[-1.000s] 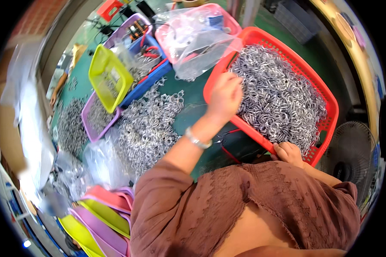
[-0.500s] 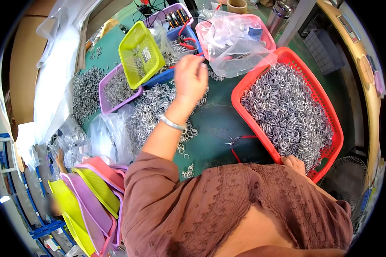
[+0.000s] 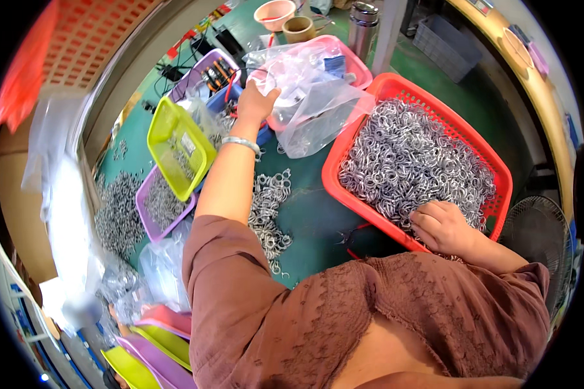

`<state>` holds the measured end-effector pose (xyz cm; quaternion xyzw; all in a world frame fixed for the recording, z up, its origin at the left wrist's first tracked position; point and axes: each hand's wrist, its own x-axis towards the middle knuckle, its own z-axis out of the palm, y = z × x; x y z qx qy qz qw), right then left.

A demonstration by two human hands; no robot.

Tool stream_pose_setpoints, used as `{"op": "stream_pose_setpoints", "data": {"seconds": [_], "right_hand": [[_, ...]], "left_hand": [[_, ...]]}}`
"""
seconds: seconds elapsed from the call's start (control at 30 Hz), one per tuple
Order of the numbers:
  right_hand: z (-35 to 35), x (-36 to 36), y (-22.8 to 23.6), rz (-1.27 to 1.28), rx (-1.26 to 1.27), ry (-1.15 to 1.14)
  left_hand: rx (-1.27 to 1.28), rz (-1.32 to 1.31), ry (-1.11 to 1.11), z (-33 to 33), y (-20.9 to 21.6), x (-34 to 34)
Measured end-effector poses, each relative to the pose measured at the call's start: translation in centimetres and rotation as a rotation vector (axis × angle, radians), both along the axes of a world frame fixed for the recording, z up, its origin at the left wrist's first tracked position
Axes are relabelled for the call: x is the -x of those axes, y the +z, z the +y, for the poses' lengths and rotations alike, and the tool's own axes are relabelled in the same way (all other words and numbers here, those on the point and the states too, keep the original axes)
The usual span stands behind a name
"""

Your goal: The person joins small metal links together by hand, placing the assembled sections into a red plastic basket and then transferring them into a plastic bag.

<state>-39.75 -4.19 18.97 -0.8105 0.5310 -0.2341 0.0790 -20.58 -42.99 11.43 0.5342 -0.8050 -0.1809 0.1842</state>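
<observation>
At the back of the table my left hand (image 3: 256, 105) reaches over the near edge of a blue basket (image 3: 265, 134), beside a clear plastic bag (image 3: 311, 120). Its thumb sticks out to the right; the fingertips are hidden. My right hand (image 3: 440, 227) lies at the near side of a red slotted basket (image 3: 344, 189) with its fingers curled against the small metal rings (image 3: 412, 162) that fill it. Whatever those fingers hold cannot be made out. More metal rings (image 3: 269, 214) lie loose on the green tabletop beside my left forearm.
A yellow-green basket (image 3: 198, 159) leans over a purple basket (image 3: 141, 211) of small parts. Dark small parts (image 3: 118, 214) are heaped at the left. Red-handled pliers (image 3: 353, 253) lie in front of me. A pink basket (image 3: 360, 76), steel flask (image 3: 363, 29) and fan (image 3: 532, 240) stand farther off.
My left hand has moved farther back, toward the clear bag. My right hand has gone from the red basket's near rim onto the rings. The view has shifted.
</observation>
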Motion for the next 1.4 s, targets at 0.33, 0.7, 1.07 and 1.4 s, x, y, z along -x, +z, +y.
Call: {"op": "stream_pose_setpoints", "data": {"seconds": [0.33, 0.7, 1.07, 1.4], "right_hand": [[0.3, 1.4, -0.4, -0.084, 0.008, -0.175], [-5.2, 2.7, 0.7, -0.029, 0.094, 0.016], [-31.5, 3.8, -1.8, -0.493, -0.311, -0.326], [-42.6, -1.0, -8.7, -0.206, -0.508, -0.532]], "left_hand": [[-0.203, 0.474, 0.049, -4.0, -0.9, 0.7], [-0.565, 0.850, 0.034, -4.6, -0.1, -1.0], [-0.388, 0.008, -0.453, 0.6, -2.4, 1.1], [-0.179, -0.246, -0.411, 3.7, -2.1, 0.2]]}}
